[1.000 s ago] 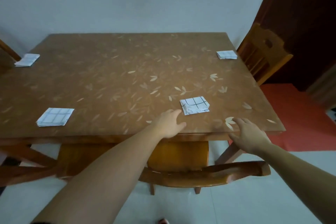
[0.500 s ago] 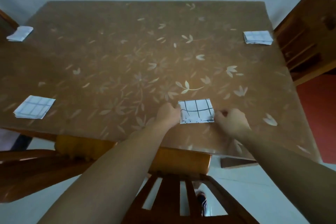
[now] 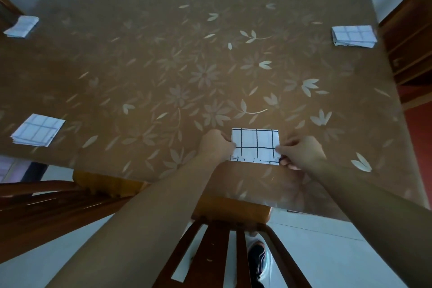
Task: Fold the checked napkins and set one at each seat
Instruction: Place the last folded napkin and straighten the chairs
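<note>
On the near edge of the brown table [image 3: 163, 58], seen from my head cam looking down: a folded checked napkin [image 3: 254, 141] lies flat, white w/ dark grid lines, squared to the table edge. My left hand [image 3: 216, 145] is at its left side, fingers curled and pinching the left edge. My right hand [image 3: 301, 152] is at its right side, fingers [image 3: 281, 148] curled and pinching the lower right corner. Both forearms reach in from the bottom of the view, bare.

Tabletop is glossy w/ a pale flower and leaf pattern. Three other folded napkins sit on it, well apart from each other: a near left napkin [image 3: 37, 130] by the left edge, a far left napkin [image 3: 22, 26] at the far left corner, and a far right napkin [image 3: 354, 36] near the far right corner. All three look like flat folded squares w/ fainter grid lines.

Below my arms is a wooden chair [image 3: 224, 248], slatted back toward me, pushed in under the table right in front of the napkin I hold. A second chair [image 3: 46, 203] shows at lower left, also tucked to the near side. A third chair [image 3: 406, 40] stands at the right, by the far right napkin. Through the slats, a dark shoe [image 3: 257, 257] on the pale floor.
</note>
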